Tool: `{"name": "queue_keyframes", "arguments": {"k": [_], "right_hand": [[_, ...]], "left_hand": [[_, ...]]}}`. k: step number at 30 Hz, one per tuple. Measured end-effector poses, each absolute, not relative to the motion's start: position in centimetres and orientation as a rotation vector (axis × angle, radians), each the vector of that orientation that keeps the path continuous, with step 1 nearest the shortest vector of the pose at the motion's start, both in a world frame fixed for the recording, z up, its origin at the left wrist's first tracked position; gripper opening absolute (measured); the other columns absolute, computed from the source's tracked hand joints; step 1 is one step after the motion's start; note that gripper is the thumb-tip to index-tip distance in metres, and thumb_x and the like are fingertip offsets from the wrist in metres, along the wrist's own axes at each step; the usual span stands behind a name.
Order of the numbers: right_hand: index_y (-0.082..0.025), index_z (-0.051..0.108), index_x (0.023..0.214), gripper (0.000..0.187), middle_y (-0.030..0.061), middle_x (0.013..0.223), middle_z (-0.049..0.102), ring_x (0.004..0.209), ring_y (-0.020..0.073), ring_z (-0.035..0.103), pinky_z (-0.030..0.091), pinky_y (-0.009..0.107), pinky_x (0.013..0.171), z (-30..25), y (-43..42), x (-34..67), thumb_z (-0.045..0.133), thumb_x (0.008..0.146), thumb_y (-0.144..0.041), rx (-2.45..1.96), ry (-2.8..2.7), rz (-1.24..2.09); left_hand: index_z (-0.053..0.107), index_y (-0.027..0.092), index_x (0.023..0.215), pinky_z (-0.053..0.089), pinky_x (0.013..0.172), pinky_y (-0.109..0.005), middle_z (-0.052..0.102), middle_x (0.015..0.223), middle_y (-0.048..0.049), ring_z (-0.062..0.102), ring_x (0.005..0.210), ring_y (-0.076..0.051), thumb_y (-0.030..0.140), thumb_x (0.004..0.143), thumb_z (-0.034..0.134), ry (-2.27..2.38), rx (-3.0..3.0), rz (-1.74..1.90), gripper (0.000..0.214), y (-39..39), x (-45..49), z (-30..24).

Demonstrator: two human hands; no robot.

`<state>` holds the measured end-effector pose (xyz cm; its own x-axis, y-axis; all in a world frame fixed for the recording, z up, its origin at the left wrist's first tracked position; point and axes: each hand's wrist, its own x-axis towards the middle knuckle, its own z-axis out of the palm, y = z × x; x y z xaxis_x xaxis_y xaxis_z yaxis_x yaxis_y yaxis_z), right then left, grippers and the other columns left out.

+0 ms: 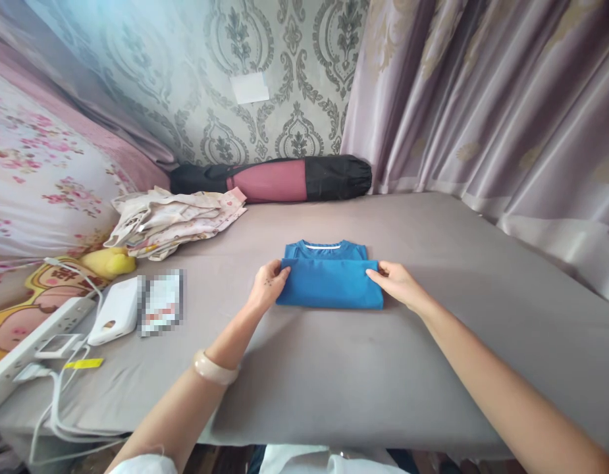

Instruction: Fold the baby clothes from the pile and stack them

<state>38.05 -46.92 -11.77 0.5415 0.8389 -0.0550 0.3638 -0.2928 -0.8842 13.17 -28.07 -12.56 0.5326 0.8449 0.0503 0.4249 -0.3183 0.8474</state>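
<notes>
A blue T-shirt [330, 284] lies folded into a compact rectangle on the grey sheet, its round neckline with a white inner band at the far side. The near part is folded over toward the neckline. My left hand [269, 284] pinches the left end of that folded edge, thumb on top. At the opposite end, my right hand [396, 282] grips the right corner of the same edge between thumb and fingers. A pale bangle circles my left wrist.
Left of the shirt are a pile of light clothes [178, 220], a yellow plush toy [109, 263], a white power bank [117, 311], a blurred packet [160, 303] and a power strip [42, 349] with cables. Behind lies a black and pink rolled bag [269, 181]. Curtains [432, 99] hang at right.
</notes>
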Motion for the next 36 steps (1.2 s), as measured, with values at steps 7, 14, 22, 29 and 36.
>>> {"name": "queue_keyframes", "arguments": {"k": [7,14,22,29,36], "right_hand": [[-0.018,0.071,0.089,0.018,0.0063,0.089,0.076,0.087,0.0203,0.069,0.050,0.026,0.074,-12.6,-42.8,39.9,0.057,0.087,-0.030,-2.252,-0.957,0.438],[-0.018,0.069,0.098,0.026,0.0105,0.100,0.073,0.092,0.0225,0.067,0.045,0.028,0.074,-11.6,-40.5,40.0,0.047,0.095,-0.032,-2.549,-1.049,0.265],[-0.015,0.062,0.115,0.033,0.0168,0.117,0.066,0.109,0.0264,0.063,0.047,0.033,0.083,-11.5,-39.0,39.2,0.037,0.100,-0.030,-2.634,-1.001,0.204],[-0.012,0.059,0.120,0.037,0.0195,0.123,0.063,0.112,0.0283,0.061,0.047,0.036,0.089,-11.8,-38.5,38.5,0.032,0.101,-0.029,-2.666,-0.934,0.135],[-0.010,0.058,0.115,0.034,0.0211,0.117,0.064,0.108,0.0303,0.063,0.048,0.037,0.087,-12.8,-38.0,38.4,0.034,0.100,-0.028,-2.674,-0.913,0.019]], "left_hand": [[0.066,0.018,0.083,0.042,0.067,-0.028,0.062,0.072,-0.0022,0.059,0.073,-0.019,0.029,0.086,0.052,1.247,2.117,0.591,0.018,-25.9,16.7,-12.4],[0.067,0.019,0.094,0.047,0.075,-0.031,0.070,0.089,-0.0084,0.065,0.090,-0.024,0.028,0.092,0.048,1.362,2.208,0.538,0.021,-24.7,18.9,-12.5],[0.064,0.019,0.106,0.049,0.083,-0.034,0.070,0.105,-0.0135,0.065,0.104,-0.027,0.026,0.096,0.044,1.415,2.263,0.539,0.024,-23.4,20.3,-13.7],[0.062,0.021,0.109,0.049,0.082,-0.034,0.069,0.108,-0.0140,0.065,0.102,-0.027,0.028,0.097,0.040,1.466,2.316,0.486,0.026,-23.5,20.9,-13.7],[0.058,0.018,0.109,0.050,0.085,-0.035,0.066,0.109,-0.0156,0.064,0.105,-0.027,0.030,0.099,0.037,1.516,2.349,0.547,0.027,-23.7,21.2,-14.7]]}}
